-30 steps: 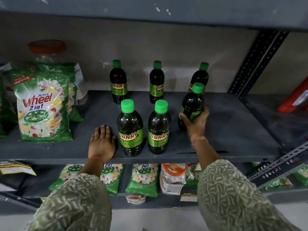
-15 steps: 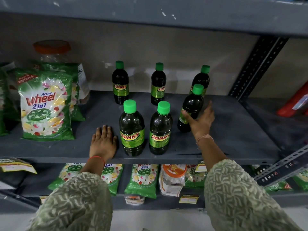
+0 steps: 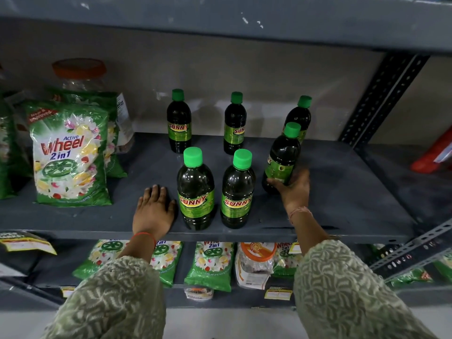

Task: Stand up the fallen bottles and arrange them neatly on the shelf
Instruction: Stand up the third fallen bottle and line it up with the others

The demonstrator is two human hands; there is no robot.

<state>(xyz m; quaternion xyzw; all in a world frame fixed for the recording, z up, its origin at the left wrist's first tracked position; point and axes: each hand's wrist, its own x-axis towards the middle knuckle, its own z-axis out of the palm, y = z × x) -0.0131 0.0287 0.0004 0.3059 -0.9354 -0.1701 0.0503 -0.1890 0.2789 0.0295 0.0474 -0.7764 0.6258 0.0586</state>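
Several dark Sunny bottles with green caps stand upright on the grey shelf [image 3: 342, 192] in two rows. The back row has a left bottle [image 3: 179, 123], a middle bottle [image 3: 234, 123] and a right bottle [image 3: 299, 113]. In front stand a left bottle [image 3: 195, 192] and a middle bottle [image 3: 236, 192]. My right hand [image 3: 293, 189] wraps the base of the front right bottle [image 3: 282, 157], thumb on its left side. My left hand [image 3: 154, 209] lies flat on the shelf, just left of the front left bottle, holding nothing.
Green Wheel detergent packs [image 3: 69, 155] stand at the shelf's left, with an orange-lidded jar [image 3: 79, 74] behind them. A perforated metal upright [image 3: 381, 99] bounds the right side, and a red object [image 3: 433, 152] lies beyond it. More packs [image 3: 210, 263] fill the lower shelf.
My right hand let go of the front right bottle half a second ago and now grips its base again. The bottle sits slightly farther right. The left hand has not moved.
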